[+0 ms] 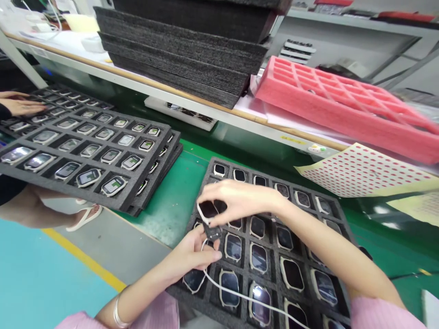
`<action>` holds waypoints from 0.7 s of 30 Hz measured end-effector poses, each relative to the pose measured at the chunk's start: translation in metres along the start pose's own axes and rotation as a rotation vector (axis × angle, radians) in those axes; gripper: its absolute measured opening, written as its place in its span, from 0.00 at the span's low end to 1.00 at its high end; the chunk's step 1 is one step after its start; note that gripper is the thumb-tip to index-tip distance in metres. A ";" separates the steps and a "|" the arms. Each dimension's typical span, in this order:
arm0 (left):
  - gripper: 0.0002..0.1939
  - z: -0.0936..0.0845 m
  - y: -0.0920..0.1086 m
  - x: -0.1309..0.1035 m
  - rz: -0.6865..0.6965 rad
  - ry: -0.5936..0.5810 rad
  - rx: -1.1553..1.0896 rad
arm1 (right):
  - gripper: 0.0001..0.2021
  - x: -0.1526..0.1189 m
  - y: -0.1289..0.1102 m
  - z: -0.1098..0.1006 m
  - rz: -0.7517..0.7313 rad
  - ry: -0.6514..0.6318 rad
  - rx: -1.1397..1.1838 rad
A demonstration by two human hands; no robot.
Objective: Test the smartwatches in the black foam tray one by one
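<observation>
A wood-edged shelf (236, 119) runs above a green workbench (164, 183) beside a blue-and-gray floor (34, 278) with a yellow stripe (85, 259).

r hand (236, 198) hides pt of held watch (207, 209); near tray (275, 274) & white cable (236, 294) cut off at btm edge; blk foam stack (181, 50) cut at top; yellow label (292, 140) txt too sm to read.

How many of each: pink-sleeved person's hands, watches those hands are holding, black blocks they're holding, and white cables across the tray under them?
Hands (left hand, right hand): 2
Held watch: 1
Held black block: 1
White cable: 1
Total: 5
</observation>
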State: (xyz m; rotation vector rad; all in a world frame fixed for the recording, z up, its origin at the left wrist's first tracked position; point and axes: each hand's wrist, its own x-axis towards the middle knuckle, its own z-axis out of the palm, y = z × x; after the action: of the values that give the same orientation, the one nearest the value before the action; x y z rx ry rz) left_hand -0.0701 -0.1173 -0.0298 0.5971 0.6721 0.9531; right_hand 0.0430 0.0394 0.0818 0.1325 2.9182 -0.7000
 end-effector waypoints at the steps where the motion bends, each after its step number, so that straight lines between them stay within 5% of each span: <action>1: 0.20 0.001 0.001 0.000 -0.018 -0.008 0.009 | 0.18 0.007 0.008 0.000 0.019 0.064 0.009; 4: 0.18 0.002 0.002 0.001 -0.059 -0.028 0.031 | 0.18 0.042 0.031 0.014 0.158 0.169 -0.108; 8: 0.16 0.003 0.002 0.000 -0.063 -0.036 0.037 | 0.17 0.101 0.051 0.052 0.236 0.090 -0.201; 11: 0.17 0.004 0.002 -0.001 -0.064 -0.016 0.051 | 0.21 0.119 0.055 0.063 0.269 0.064 -0.233; 14: 0.17 0.005 0.001 0.000 -0.077 -0.014 0.035 | 0.21 0.093 0.050 0.048 0.289 0.119 -0.257; 18: 0.16 0.005 -0.002 0.004 -0.085 -0.068 0.017 | 0.05 0.006 0.031 0.028 0.337 0.186 -0.241; 21: 0.16 0.003 -0.004 0.006 -0.078 -0.096 0.040 | 0.02 -0.057 0.011 0.040 0.419 0.115 -0.098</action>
State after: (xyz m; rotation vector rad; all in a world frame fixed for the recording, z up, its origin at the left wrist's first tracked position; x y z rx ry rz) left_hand -0.0628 -0.1145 -0.0325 0.6430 0.6257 0.8350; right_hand 0.1053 0.0281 0.0508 0.7683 2.8758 -0.4918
